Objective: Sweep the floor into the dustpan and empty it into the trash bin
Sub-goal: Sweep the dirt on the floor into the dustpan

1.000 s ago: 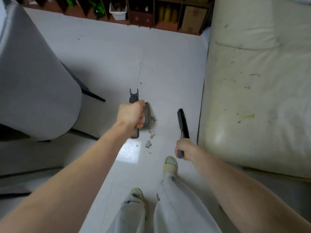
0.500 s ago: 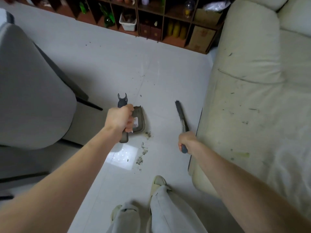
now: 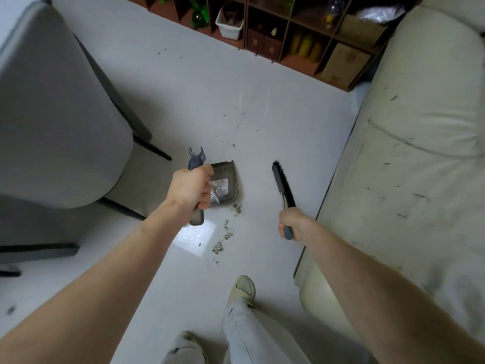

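The left hand [image 3: 190, 189] grips the dustpan [image 3: 224, 183] handle, pan near the debris [image 3: 225, 232] on the floor [image 3: 210, 101], while the right hand [image 3: 294, 223] holds the brush [image 3: 282, 183] raised beside it, presumably readying a sweep; no trash bin shows.

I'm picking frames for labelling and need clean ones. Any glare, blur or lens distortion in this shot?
Head view: a bright glare patch on the floor beside the debris; wide-angle bending stretches the forearms and curves the sofa; edges look soft, while the dustpan, brush and both hands stay fairly sharp.
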### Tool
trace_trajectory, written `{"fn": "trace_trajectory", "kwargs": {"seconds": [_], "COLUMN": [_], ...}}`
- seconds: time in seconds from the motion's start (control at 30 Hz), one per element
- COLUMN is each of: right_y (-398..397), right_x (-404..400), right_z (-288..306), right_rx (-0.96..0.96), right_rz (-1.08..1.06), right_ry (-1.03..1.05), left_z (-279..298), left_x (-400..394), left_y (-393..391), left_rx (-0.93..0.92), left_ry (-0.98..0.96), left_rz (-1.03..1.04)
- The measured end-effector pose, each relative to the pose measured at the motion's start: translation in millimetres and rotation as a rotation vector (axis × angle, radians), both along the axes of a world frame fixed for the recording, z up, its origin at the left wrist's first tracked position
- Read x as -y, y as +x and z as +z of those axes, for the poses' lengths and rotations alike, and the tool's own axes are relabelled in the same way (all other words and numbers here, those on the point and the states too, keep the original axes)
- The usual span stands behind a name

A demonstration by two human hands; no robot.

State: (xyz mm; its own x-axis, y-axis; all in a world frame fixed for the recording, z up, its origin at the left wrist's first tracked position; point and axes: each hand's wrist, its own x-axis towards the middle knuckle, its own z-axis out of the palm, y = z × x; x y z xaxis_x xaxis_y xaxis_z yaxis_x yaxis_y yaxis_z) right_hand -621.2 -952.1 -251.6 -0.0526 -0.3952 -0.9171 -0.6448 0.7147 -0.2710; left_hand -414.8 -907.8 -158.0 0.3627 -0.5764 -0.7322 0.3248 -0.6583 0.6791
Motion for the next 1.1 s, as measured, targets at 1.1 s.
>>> {"fn": "trace_trajectory", "kwargs": {"seconds": [1.1], "right_y": [154], "right_x": [-379], "right_z": [40], "right_rx": [-0.133], "right_rz": [1.421], "right_ry": [0.107], "left_z": [34], "left_x": [-491], "left_y": [77], "left_rx": [-0.439], "left_ry": [-0.464], "left_rz": [1.067]}}
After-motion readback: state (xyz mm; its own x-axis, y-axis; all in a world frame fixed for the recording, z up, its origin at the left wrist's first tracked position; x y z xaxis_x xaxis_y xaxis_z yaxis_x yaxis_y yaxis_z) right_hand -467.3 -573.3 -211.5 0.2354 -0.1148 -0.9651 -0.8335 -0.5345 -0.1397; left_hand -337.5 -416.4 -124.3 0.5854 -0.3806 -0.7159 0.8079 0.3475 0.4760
